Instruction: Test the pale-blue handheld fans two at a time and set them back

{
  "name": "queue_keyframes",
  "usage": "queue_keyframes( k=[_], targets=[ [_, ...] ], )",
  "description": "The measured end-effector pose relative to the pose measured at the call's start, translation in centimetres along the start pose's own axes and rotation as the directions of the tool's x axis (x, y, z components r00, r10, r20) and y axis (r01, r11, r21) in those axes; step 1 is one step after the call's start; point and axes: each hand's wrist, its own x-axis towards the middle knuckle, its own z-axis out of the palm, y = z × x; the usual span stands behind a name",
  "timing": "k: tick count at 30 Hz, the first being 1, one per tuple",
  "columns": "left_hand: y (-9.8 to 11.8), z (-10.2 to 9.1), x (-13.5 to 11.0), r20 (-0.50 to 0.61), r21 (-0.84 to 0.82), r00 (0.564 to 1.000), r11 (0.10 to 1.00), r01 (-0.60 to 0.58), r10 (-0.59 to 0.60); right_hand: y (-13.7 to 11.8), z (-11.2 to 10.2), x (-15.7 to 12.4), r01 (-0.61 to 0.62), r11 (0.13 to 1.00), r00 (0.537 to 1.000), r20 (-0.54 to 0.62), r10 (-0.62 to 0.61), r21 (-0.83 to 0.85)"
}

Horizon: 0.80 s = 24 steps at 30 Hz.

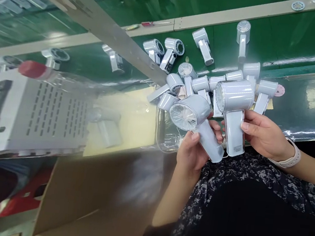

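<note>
My left hand (195, 153) is wrapped round the handle of a pale grey handheld fan (201, 110), its round grille facing left. Close beside it, a second handheld fan (239, 97) is gripped by its handle in my right hand (264, 135), thumb on the front. A small label shows low on that handle. Both fans are held tilted above my lap, in front of the bench edge. Behind them several more fans of the same kind lie in a cluster, among them one fan (186, 71) with its grille up.
Loose fans, one standing (243, 36), rest on the green bench (293, 42). To the left are a white vented metal box (52, 109), a red-capped bottle (34, 69) and a yellow sheet (141, 112). An open cardboard box (94, 190) sits below; a metal post (109, 20) crosses the view.
</note>
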Motion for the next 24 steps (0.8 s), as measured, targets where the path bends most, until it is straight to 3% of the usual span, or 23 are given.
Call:
queue_keyframes(
  k=[7, 14, 19, 24],
  targets=[
    [0.6, 0.0, 0.1, -0.033, 0.121, 0.998, 0.992, -0.044, 0.049, 0.2, -0.5, 0.4, -0.011, 1.0, 0.999, -0.03, 0.01, -0.02],
    [-0.3, -0.9, 0.6, -0.178, 0.238, 0.977, 0.969, -0.069, 0.113, 1.0, -1.5, 1.8, -0.076, 0.993, 0.992, -0.089, 0.084, 0.091],
    [-1.0, -1.6, 1.1, -0.193, 0.295, 0.968, 0.95, -0.1, 0.162, 1.1, -1.4, 1.8, -0.011, 0.982, 0.998, -0.063, 0.024, 0.189],
    [-1.0, -1.6, 1.3, -0.172, 0.336, 0.973, 0.938, -0.089, 0.154, 0.9, -1.6, 1.8, 0.041, 0.987, 0.997, -0.068, -0.03, 0.156]
  ],
)
